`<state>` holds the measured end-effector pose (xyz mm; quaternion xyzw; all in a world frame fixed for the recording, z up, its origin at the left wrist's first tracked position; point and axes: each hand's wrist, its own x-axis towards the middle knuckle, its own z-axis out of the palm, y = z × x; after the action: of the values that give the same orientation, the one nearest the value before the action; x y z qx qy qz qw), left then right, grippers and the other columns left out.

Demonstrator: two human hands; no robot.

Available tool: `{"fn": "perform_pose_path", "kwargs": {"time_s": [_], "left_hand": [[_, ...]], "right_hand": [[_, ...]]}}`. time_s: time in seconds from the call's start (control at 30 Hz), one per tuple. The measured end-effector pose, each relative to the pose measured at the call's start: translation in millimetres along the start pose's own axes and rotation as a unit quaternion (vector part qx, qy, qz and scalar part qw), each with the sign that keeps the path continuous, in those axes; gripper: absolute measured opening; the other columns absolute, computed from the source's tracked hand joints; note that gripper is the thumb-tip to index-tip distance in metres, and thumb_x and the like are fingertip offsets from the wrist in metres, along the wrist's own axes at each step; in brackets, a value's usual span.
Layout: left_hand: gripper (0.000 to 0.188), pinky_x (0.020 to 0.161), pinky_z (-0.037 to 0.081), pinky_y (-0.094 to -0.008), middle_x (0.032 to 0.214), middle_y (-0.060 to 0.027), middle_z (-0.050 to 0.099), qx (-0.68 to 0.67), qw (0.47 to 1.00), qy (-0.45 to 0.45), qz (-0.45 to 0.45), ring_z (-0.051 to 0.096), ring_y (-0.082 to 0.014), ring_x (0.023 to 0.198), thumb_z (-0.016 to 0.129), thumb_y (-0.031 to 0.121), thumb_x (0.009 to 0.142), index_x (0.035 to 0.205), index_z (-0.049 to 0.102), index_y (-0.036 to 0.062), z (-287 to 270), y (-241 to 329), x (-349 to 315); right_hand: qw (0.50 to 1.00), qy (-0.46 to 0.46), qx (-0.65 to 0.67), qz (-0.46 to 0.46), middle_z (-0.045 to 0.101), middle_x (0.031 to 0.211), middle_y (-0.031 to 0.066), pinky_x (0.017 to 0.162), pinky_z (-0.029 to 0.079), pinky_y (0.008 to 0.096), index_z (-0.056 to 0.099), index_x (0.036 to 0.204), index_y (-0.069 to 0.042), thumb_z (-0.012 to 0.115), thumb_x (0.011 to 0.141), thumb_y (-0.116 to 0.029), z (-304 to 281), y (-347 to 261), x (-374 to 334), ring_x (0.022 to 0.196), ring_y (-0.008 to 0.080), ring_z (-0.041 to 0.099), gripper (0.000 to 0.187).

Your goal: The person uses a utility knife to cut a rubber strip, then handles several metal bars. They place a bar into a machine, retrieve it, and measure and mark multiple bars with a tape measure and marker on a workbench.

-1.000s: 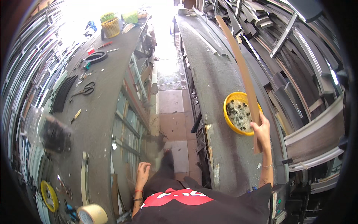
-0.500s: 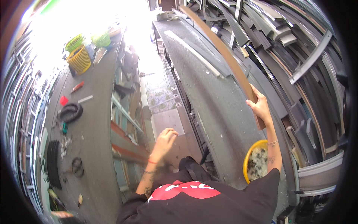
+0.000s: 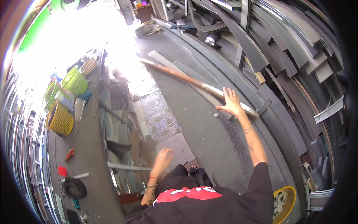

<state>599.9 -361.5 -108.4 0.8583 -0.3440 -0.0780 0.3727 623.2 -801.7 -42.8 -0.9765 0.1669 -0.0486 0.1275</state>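
A long narrow strip (image 3: 179, 74), brown at its far part and pale and shiny nearer the hand, lies slantwise across the grey right-hand bench (image 3: 220, 140). My right hand (image 3: 232, 102) is over its near part with fingers and thumb spread, not wrapped round it. Whether the palm touches the strip, I cannot tell. Flat pale strips (image 3: 164, 59) lie on the bench just behind it. My left hand (image 3: 162, 160) hangs in front of my body above the gap between the benches, slightly blurred, its fingers loosely apart and nothing in them.
Stacks of grey strips and profiles (image 3: 276, 56) fill the right side. A yellow basket (image 3: 292, 201) with pale bits sits at lower right. The left bench (image 3: 99, 175) bears green baskets (image 3: 74, 82), a yellow basket (image 3: 61, 119) and a black coil (image 3: 75, 187). Tiled floor (image 3: 160, 121) shows between.
The strip has come down from my right hand's raised grip onto the bench, swinging its far end leftward. My right hand has opened. The view has shifted.
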Motion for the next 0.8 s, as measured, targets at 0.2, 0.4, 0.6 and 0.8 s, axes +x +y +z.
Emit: {"fn": "perform_pose_path", "kwargs": {"time_s": [0.2, 0.4, 0.6, 0.8], "left_hand": [[0.032, 0.093, 0.039, -0.0419, 0.115, -0.0165, 0.052, 0.014, 0.996, -0.003, 0.09, 0.049, -0.0354, 0.109, 0.064, 0.009, 0.08, 0.11, 0.054, 0.0055, -29, -31, 133], [0.073, 0.106, 0.027, -0.0451, 0.138, -0.0145, 0.035, 0.16, 0.962, 0.001, 0.219, 0.031, -0.0349, 0.13, 0.072, 0.017, 0.074, 0.136, 0.034, 0.0095, -51, -52, 297], [0.104, 0.114, 0.016, -0.0453, 0.15, -0.0103, 0.022, 0.321, 0.857, -0.117, 0.386, 0.015, -0.0311, 0.141, 0.079, 0.028, 0.063, 0.146, 0.018, 0.0105, -70, -65, 461], [0.092, 0.109, 0.024, -0.0502, 0.145, -0.018, 0.03, 0.281, 0.769, -0.31, 0.483, 0.029, -0.0348, 0.134, 0.078, 0.023, 0.059, 0.14, 0.033, 0.0125, -53, -8, 484]], "right_hand": [[0.995, -0.028, -0.003, 0.1, 0.031, 0.142, 0.0291, 0.105, 0.03, 0.0526, 0.012, 0.148, -0.009, 0.071, 0.049, -0.075, 30, -20, 64, 0.13, 0.0422, 0.035, 0.133], [0.988, -0.064, -0.071, 0.121, 0.052, 0.118, 0.0276, 0.083, 0.046, 0.0458, 0.025, 0.142, -0.007, 0.082, 0.056, -0.041, 32, -44, 60, 0.1, 0.0393, 0.059, 0.109], [0.985, -0.037, -0.026, 0.165, 0.056, 0.106, 0.0254, 0.094, 0.038, 0.0486, 0.035, 0.132, 0.0, 0.081, 0.06, -0.031, 36, -71, 37, 0.101, 0.0385, 0.057, 0.092], [0.976, 0.092, -0.138, 0.14, 0.06, 0.094, 0.0183, 0.085, 0.039, 0.0372, 0.048, 0.115, 0.002, 0.083, 0.052, -0.031, 4, -98, -48, 0.088, 0.0282, 0.061, 0.079]]}}
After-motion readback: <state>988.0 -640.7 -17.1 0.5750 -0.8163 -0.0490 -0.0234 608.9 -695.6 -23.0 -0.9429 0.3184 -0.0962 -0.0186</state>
